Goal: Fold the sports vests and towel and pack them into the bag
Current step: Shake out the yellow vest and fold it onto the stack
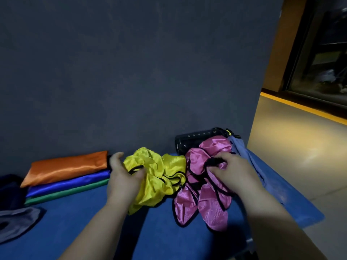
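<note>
Far to the left of the crumpled yellow vest (159, 177), a dark bundle (9, 188) and a grey cloth (18, 220) lie at the edge of the blue mat (93, 226), too dim to tell what they are. Closer to the yellow vest, also on its left, three folded vests lie stacked: the orange vest (69, 166) on top, the blue vest (69, 182) under it, the green vest (65, 192) lowest. The left hand (124, 177) meets the yellow vest's left edge, fingers curled into the fabric by its black trim. Touching the yellow vest on its right lies the pink vest (204, 199), also crumpled; the right hand (234, 171) lies on it, fingers bunched around its black trim. Behind and right of the yellow vest a black bottle (195, 139) lies on its side, and farthest right a blue-grey towel (249, 162) lies on the mat.
</note>
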`<state>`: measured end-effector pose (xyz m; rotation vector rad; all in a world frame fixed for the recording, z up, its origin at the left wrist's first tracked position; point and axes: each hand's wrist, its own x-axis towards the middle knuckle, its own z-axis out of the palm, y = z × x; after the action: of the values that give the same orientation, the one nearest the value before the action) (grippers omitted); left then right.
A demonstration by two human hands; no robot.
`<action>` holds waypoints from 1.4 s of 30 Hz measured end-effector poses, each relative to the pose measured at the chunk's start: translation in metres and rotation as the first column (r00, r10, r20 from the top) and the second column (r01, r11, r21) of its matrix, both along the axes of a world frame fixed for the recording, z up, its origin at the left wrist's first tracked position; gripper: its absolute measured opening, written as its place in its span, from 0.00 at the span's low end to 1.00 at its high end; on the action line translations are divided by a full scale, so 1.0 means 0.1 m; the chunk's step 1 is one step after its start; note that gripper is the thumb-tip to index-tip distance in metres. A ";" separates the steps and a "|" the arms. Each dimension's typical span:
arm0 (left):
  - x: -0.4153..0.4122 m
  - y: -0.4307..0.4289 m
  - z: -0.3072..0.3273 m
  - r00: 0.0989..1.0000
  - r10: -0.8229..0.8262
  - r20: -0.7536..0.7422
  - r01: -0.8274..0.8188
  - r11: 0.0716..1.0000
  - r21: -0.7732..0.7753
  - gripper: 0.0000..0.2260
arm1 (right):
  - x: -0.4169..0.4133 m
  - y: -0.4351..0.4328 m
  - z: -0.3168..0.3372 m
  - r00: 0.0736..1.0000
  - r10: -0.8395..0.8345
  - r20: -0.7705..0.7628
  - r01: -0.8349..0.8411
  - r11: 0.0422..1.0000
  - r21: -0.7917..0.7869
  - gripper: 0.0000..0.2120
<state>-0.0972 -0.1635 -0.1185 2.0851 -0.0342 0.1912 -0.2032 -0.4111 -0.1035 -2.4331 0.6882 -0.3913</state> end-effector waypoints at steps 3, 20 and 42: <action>-0.06 -0.10 -0.09 0.997 -0.077 0.019 0.069 0.961 0.268 0.38 | -0.07 0.08 0.13 0.997 -0.003 -0.079 -0.003 0.997 -0.076 0.24; -0.16 0.63 -0.27 0.877 -0.478 0.040 0.355 0.704 0.615 0.28 | 0.18 0.79 0.04 0.911 0.338 0.235 -0.318 0.941 -0.118 0.09; -0.37 1.73 -0.19 0.881 -0.473 0.020 0.280 0.554 0.784 0.23 | 0.28 1.49 -0.09 0.959 0.200 0.201 -0.243 0.944 0.221 0.04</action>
<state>-0.1343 0.0092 -0.1377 2.8285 -0.8588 0.1619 -0.1756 -0.2621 -0.1130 -2.1806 0.3558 -0.3988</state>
